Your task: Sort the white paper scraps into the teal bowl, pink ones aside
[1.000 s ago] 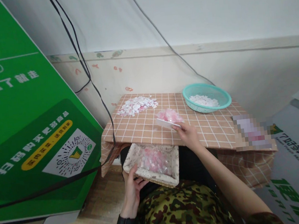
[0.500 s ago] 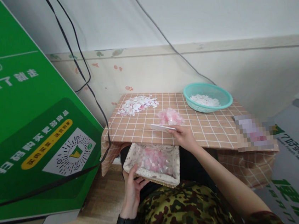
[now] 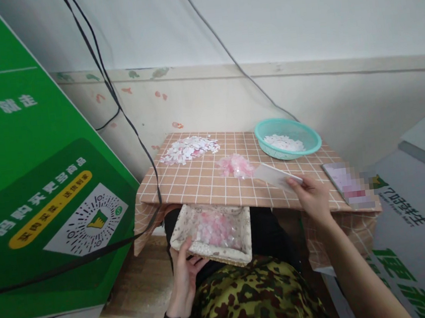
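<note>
My left hand [image 3: 188, 270] grips the near left edge of a fabric-lined basket [image 3: 242, 229], tilted a little on my lap below the table edge. Inside it lie many small pink, clear-wrapped pieces [image 3: 215, 229]. Over the table, my right hand [image 3: 312, 196] pinches one end of a flat white card [image 3: 277, 175]. The card's far end points at a heap of pink translucent pieces [image 3: 236, 166] on the checked tablecloth; whether they touch I cannot tell.
White paper pieces [image 3: 190, 148] are piled at the table's back left. A turquoise colander [image 3: 289, 146] with white pieces stands back right. A phone-like flat object [image 3: 346, 183], partly blurred out, lies at the right edge. A green sign [image 3: 30, 198] and a hanging black strap [image 3: 145, 151] are at left.
My right hand has moved to the right with the white card, away from above the basket. My left hand still holds the basket. The view has shifted slightly.
</note>
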{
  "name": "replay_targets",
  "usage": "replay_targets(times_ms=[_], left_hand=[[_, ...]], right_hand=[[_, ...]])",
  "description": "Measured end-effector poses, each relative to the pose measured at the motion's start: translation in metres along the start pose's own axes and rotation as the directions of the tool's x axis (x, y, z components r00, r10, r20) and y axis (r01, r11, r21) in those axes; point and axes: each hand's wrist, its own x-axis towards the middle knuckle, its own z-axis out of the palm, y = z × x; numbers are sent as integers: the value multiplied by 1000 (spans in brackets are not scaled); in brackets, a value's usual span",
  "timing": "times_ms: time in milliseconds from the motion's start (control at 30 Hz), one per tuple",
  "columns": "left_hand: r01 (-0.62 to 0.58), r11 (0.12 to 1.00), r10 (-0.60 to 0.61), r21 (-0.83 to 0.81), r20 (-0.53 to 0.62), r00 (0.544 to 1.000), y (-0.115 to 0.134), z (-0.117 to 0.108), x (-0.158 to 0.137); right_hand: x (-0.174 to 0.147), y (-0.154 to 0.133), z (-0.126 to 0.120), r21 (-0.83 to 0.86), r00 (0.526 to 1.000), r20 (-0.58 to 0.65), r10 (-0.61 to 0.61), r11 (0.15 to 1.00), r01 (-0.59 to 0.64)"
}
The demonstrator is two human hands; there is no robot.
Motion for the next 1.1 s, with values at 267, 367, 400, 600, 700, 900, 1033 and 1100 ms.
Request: replay_targets(times_ms=[267, 367, 400, 600, 700, 900, 1033, 1100], left_hand=[[-5, 1000, 5, 5, 22, 1000, -7, 3, -2], [1, 1000, -1, 13, 19, 1000, -7, 8, -7], [2, 1000, -2, 17, 21, 1000, -7, 9, -8], [5, 1000, -5, 25, 13, 1000, -5, 12, -10], [19, 999, -19, 27, -1, 1000, -6, 11, -8], [62, 998, -63, 22, 24, 998, -13, 12, -9], [51, 999, -51, 1, 75, 996, -17, 14, -12], [39, 999, -39, 0, 51, 998, -17, 14, -13]], right_hand=[[15, 22, 6, 13, 996, 85, -12, 1000, 11], [16, 9, 26, 112, 986, 165, -27, 994, 8], [16, 4, 34, 152, 981, 192, -38, 988, 9], [19, -17, 67, 280, 946, 300, -122, 959, 35], [18, -14, 65, 176, 952, 287, -104, 983, 54], [4, -6, 43, 83, 974, 212, -80, 995, 64], [-4, -13, 42, 153, 945, 315, -87, 987, 40], [-5, -16, 43, 145, 953, 297, -59, 989, 16]])
